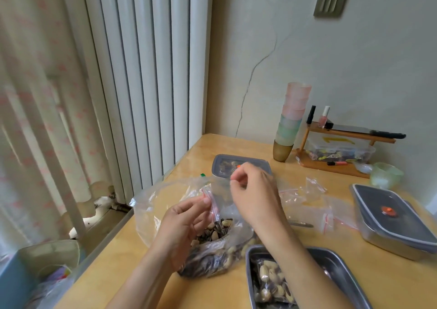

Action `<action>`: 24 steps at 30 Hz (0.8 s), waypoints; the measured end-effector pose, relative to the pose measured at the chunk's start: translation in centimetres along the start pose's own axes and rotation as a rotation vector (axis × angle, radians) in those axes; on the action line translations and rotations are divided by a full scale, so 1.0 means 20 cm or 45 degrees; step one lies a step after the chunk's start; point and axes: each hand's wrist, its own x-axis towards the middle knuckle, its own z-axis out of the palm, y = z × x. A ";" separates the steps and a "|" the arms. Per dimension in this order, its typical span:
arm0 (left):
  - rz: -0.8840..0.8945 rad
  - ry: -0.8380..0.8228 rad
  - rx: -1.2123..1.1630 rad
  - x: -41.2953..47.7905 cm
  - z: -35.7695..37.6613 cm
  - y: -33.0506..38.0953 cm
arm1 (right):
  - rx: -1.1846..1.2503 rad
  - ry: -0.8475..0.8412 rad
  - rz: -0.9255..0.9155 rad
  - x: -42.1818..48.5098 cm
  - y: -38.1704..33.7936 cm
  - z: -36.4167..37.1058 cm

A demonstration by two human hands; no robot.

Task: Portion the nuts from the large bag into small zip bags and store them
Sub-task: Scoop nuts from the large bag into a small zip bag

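The large clear bag of mixed nuts and dark seeds lies on the wooden table with its mouth spread open. Above it, my left hand pinches one corner of a small zip bag with a red seal line. My right hand pinches the bag's other top edge, fingers curled, so the small bag hangs between both hands. An open steel tray at the bottom right holds a filled small bag of nuts.
Several empty small zip bags lie to the right. A lidded steel box stands at the right; another lidded box sits behind my hands. Stacked cups, a wooden rack and a green jar line the wall.
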 end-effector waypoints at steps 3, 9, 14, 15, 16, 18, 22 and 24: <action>0.018 0.025 -0.024 0.00 0.00 0.01 | 0.115 -0.266 -0.003 -0.03 -0.04 0.05; 0.033 0.048 -0.073 -0.03 0.02 0.02 | 0.252 -0.509 -0.065 -0.04 -0.01 0.07; 0.084 0.021 -0.042 -0.04 0.04 0.02 | 0.189 -0.413 -0.079 -0.03 0.00 0.06; 0.103 0.024 -0.019 -0.04 0.04 0.02 | 0.165 -0.404 -0.090 -0.03 0.00 0.06; 0.122 0.033 0.013 -0.04 0.05 0.02 | 0.139 -0.397 -0.101 -0.02 0.00 0.05; 0.174 0.060 0.120 -0.05 0.05 0.01 | 0.092 -0.393 -0.109 -0.02 0.01 0.05; 0.246 0.086 0.267 -0.05 0.04 0.00 | 0.061 -0.352 -0.089 -0.02 0.02 0.06; 0.243 0.085 0.293 -0.04 0.04 -0.01 | 0.052 -0.318 -0.079 -0.02 0.03 0.07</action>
